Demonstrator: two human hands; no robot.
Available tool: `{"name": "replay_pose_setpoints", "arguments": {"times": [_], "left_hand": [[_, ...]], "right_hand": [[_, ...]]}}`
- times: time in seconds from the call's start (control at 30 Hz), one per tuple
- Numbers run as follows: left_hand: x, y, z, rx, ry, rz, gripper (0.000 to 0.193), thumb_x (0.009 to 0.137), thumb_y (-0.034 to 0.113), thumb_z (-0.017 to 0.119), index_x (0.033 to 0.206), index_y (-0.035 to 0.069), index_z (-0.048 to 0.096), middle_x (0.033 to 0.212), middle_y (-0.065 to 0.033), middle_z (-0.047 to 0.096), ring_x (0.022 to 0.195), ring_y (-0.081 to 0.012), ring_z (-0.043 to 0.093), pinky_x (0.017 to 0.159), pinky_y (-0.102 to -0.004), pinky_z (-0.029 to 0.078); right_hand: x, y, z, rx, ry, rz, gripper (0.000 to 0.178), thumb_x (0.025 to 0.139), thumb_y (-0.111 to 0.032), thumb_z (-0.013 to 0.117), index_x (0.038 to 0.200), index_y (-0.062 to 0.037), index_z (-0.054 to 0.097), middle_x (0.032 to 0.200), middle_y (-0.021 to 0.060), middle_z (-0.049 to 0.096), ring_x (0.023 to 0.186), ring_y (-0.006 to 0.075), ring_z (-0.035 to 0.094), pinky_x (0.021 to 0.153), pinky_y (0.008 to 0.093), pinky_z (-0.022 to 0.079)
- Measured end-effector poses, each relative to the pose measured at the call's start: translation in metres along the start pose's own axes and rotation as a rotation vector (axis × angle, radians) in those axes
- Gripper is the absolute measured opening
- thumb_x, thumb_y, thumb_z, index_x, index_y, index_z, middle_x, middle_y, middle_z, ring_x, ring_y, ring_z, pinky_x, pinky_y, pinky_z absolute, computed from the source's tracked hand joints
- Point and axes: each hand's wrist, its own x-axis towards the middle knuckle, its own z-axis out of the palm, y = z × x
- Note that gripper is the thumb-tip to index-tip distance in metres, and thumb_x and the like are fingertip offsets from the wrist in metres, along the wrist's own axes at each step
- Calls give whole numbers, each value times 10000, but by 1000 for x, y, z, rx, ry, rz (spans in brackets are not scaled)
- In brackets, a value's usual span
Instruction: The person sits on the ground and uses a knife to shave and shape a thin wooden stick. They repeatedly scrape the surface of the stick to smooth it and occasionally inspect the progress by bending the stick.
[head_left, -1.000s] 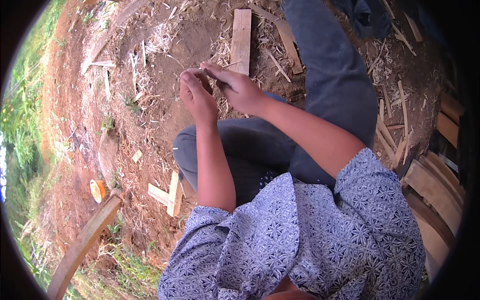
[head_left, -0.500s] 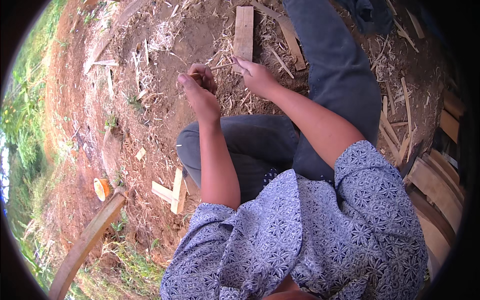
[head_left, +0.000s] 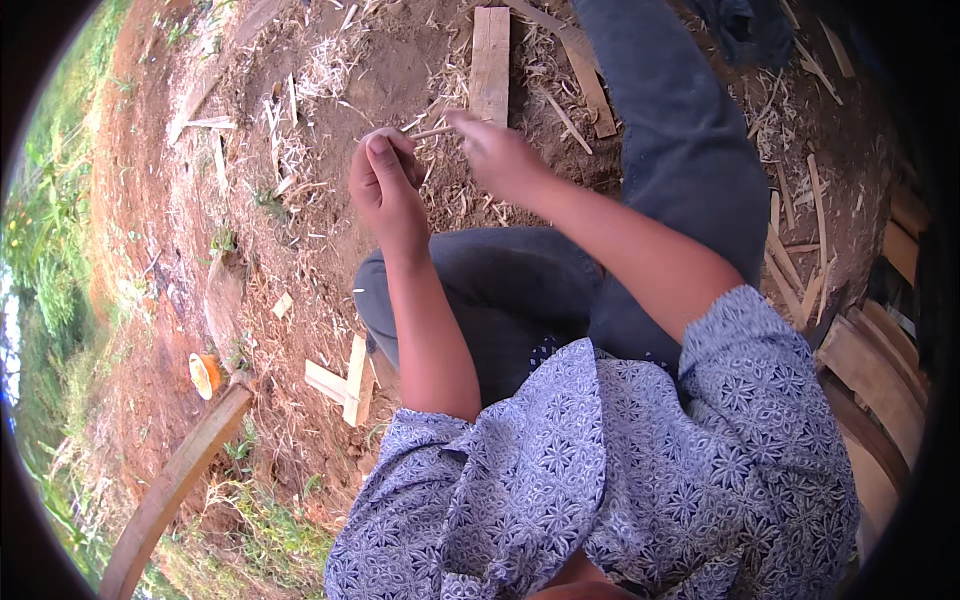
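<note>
A thin wooden stick point(head_left: 433, 131) spans the gap between my two hands, above the ground past my bent knee. My left hand point(head_left: 388, 190) is closed on its left end, the thumb on top and the fingers curled out of sight. At the other end, my right hand point(head_left: 500, 158) pinches the stick, its fingertips slightly smeared by motion. Just beyond the right hand lies a flat wooden board point(head_left: 490, 65) on the soil. Whatever else the left fingers may enclose is hidden.
Wood shavings point(head_left: 325, 70) and strips litter the soil. My folded leg point(head_left: 490, 270) is under my forearms. Two crossed wood pieces point(head_left: 355, 380) lie left of it, near an orange cup-like object point(head_left: 205, 376) and a long beam point(head_left: 175, 490). Curved planks point(head_left: 870, 365) are stacked at right.
My left hand has turned, bringing its thumb over the fingers. The right hand has shifted slightly left, and less of the stick shows between them.
</note>
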Motion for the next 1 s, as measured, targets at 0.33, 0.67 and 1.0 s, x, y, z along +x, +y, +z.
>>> {"name": "replay_pose_setpoints", "arguments": {"times": [0.33,0.67,1.0], "left_hand": [[-7,2,3,-21,0,-45,395,1123,421,405,889,110,473,707,48,341,577,-57,302,520,-242,249],[-4,9,6,194,53,77,408,1104,337,500,931,27,700,635,46,477,562,-32,386,514,-219,268],[0,-2,4,178,116,109,385,1091,302,538,919,16,729,614,38,502,546,-27,411,499,-212,270]], "right_hand": [[-15,-27,5,166,2,-262,461,1015,-23,459,1471,-56,519,1502,165,538,1402,279,510,1166,359,408],[-5,-9,-17,76,-31,81,491,946,-42,487,1431,-79,558,1216,206,697,1073,376,696,936,476,546],[-5,-24,-6,-11,-5,-3,491,986,23,441,1456,-80,541,1487,119,570,1162,291,677,972,366,535]]}}
